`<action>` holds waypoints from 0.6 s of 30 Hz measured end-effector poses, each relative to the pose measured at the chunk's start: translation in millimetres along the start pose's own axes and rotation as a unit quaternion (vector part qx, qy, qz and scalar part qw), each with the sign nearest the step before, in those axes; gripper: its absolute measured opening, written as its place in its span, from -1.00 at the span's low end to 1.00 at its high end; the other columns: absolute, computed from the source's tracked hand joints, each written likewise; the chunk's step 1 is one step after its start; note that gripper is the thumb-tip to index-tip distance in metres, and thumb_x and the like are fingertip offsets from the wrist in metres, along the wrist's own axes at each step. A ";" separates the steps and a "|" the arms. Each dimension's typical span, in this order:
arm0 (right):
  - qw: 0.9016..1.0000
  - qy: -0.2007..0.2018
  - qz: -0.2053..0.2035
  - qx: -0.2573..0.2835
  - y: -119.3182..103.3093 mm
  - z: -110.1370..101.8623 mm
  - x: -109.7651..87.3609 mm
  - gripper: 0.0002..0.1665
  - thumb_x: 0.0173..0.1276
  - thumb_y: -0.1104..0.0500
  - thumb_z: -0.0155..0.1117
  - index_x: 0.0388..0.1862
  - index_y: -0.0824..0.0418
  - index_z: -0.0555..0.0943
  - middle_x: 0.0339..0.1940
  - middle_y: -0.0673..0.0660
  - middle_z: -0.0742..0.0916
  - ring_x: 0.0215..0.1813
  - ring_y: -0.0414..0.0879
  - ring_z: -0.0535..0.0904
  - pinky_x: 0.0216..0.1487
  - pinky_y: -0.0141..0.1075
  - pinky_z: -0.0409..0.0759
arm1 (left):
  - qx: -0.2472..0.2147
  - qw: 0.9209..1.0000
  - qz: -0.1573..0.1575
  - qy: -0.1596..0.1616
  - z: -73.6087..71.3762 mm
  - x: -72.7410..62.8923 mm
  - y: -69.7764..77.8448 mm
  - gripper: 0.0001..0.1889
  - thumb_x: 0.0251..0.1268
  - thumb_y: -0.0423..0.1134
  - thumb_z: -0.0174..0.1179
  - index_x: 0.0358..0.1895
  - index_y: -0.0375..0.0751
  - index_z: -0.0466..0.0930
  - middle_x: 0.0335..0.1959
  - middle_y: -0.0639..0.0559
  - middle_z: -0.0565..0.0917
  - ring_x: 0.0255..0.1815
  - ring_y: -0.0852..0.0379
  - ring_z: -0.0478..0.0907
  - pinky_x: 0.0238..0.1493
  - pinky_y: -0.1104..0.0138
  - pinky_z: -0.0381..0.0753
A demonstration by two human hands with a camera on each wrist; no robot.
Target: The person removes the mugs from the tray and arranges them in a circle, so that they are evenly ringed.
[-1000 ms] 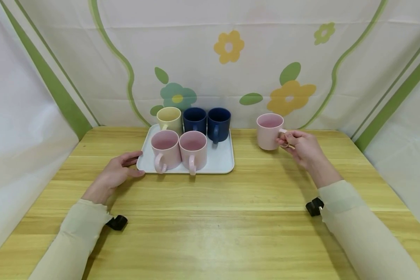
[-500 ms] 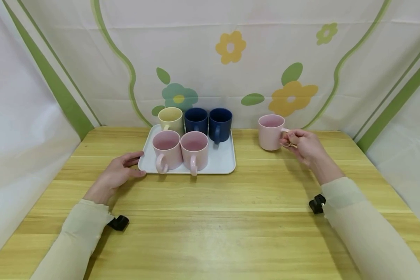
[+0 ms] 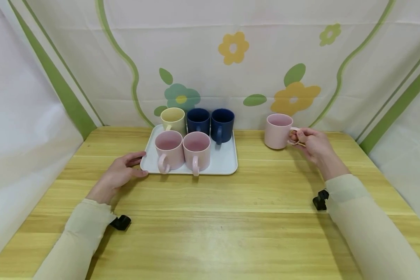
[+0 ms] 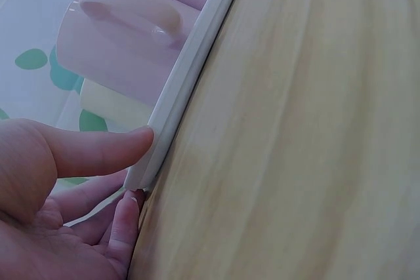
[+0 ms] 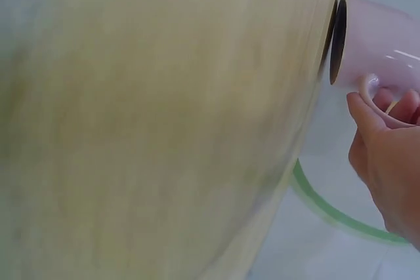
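In the head view my right hand (image 3: 316, 147) pinches the handle of a pink mug (image 3: 276, 132) at the back right of the table. The right wrist view shows this mug (image 5: 380, 47) upright, with a narrow dark gap between its base and the tabletop. My left hand (image 3: 120, 171) touches the front left corner of a white tray (image 3: 221, 163). Its thumb (image 4: 108, 152) lies on the rim, and the other fingers stretch along the tray's side. On the tray stand two pink mugs (image 3: 169, 151) in front, with a yellow mug (image 3: 175, 120) and two navy mugs (image 3: 222, 126) behind.
The wooden table (image 3: 210, 229) ends at the back against a white curtain (image 3: 192, 46) with printed flowers. White cloth also hangs on both sides. Between the tray and the held mug lies bare wood. Black wrist cameras (image 3: 120, 223) jut from both sleeves.
My right hand has carried the pink mug slightly to the right, away from the tray. The left hand stays at the tray's corner. The head view has shifted a little.
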State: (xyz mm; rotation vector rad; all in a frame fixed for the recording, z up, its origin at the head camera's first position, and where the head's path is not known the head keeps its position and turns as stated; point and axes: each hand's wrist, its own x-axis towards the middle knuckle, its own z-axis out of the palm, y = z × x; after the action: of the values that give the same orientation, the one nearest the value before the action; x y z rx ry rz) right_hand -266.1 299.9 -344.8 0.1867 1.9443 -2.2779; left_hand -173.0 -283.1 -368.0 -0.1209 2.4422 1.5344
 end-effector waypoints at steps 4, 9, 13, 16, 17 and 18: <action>1.000 0.019 0.006 -0.017 0.1 -4.6 1.2 -0.78 0.64 0.16 0.15 0.02 0.20 0.71 -0.17 -0.05 0.76 0.03 -0.19 0.65 0.09 -0.39 0.74 | -0.001 1.000 0.000 0.001 0.0 -0.5 0.5 -0.09 0.36 -0.39 0.38 0.71 -0.22 0.11 0.65 -0.37 0.30 0.68 -0.28 0.17 0.62 -0.11 0.16; 0.999 0.037 0.016 -0.015 0.5 -7.6 3.1 -0.78 0.63 0.15 0.16 0.10 0.17 0.67 -0.21 -0.07 0.77 0.03 -0.20 0.66 0.04 -0.40 0.74 | 0.000 1.000 -0.002 0.000 0.0 -1.6 0.1 -0.10 0.37 -0.38 0.38 0.71 -0.22 0.11 0.65 -0.36 0.30 0.68 -0.28 0.17 0.61 -0.08 0.19; 0.999 0.040 0.012 -0.016 1.4 -10.8 6.5 -0.80 0.62 0.13 0.18 0.08 0.14 0.66 -0.27 -0.10 0.77 0.00 -0.22 0.68 -0.01 -0.41 0.74 | 0.002 1.000 0.001 -0.002 0.3 -2.5 -0.3 -0.11 0.37 -0.38 0.37 0.70 -0.24 0.13 0.63 -0.38 0.31 0.66 -0.28 0.19 0.58 -0.05 0.23; 0.999 0.028 0.009 -0.016 1.4 -14.5 9.0 -0.80 0.62 0.13 0.19 0.05 0.16 0.67 -0.26 -0.10 0.77 -0.01 -0.22 0.68 0.01 -0.40 0.74 | 0.002 1.000 0.004 -0.003 0.2 -2.3 -0.7 -0.12 0.37 -0.39 0.36 0.70 -0.27 0.14 0.63 -0.39 0.31 0.65 -0.29 0.20 0.56 -0.05 0.24; 1.000 0.024 0.008 -0.017 1.1 -15.6 9.7 -0.80 0.62 0.13 0.19 0.05 0.17 0.67 -0.25 -0.09 0.77 -0.01 -0.22 0.68 0.03 -0.40 0.74 | 0.000 1.000 0.003 -0.002 0.7 -2.2 -0.4 -0.12 0.36 -0.39 0.37 0.69 -0.26 0.15 0.63 -0.39 0.32 0.65 -0.28 0.21 0.57 -0.04 0.23; 1.000 0.020 0.007 -0.021 0.9 -16.7 10.6 -0.80 0.62 0.13 0.20 0.05 0.19 0.67 -0.24 -0.08 0.77 -0.01 -0.22 0.68 0.04 -0.39 0.74 | 0.001 1.000 0.004 -0.002 0.6 -2.2 -0.2 -0.12 0.37 -0.39 0.37 0.69 -0.26 0.15 0.63 -0.39 0.32 0.65 -0.29 0.20 0.57 -0.04 0.24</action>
State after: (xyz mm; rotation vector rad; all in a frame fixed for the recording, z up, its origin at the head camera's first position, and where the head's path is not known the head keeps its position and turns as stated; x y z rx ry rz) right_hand -276.3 316.0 -350.2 0.2433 2.0016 -2.2390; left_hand -170.8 -282.8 -367.8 -0.1087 2.4439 1.5332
